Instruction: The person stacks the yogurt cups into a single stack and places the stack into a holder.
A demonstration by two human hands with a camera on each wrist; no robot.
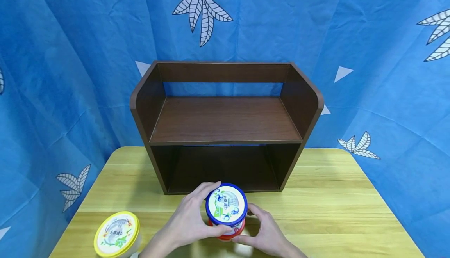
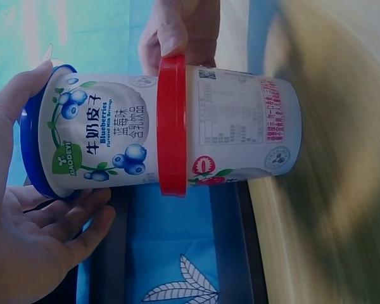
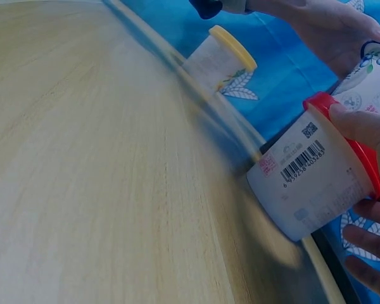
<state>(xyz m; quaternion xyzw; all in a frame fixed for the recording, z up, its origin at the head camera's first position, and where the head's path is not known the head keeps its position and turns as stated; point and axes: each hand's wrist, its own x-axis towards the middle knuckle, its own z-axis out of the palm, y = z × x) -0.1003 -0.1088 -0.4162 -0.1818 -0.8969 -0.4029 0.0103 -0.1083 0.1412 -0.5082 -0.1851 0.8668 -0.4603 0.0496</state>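
Note:
A tub with a blue lid and blueberry print point(image 1: 226, 205) stands upright on a tub with a red lid point(image 1: 234, 230). My left hand point(image 1: 195, 219) grips the upper tub near its blue lid, thumb on one side and fingers on the other. Lower down, my right hand point(image 1: 265, 232) holds the red-lidded tub, its thumb against the red rim in the right wrist view. Whether the lower tub touches the table cannot be told. Left of my left hand, a yellow-lidded tub point(image 1: 117, 233) stands on the table.
Just behind the stacked tubs is a dark brown two-level shelf point(image 1: 226, 119) with side walls and a front edge. It stands on a light wooden table point(image 1: 334, 211). A blue patterned curtain point(image 1: 274, 24) hangs behind and at both sides.

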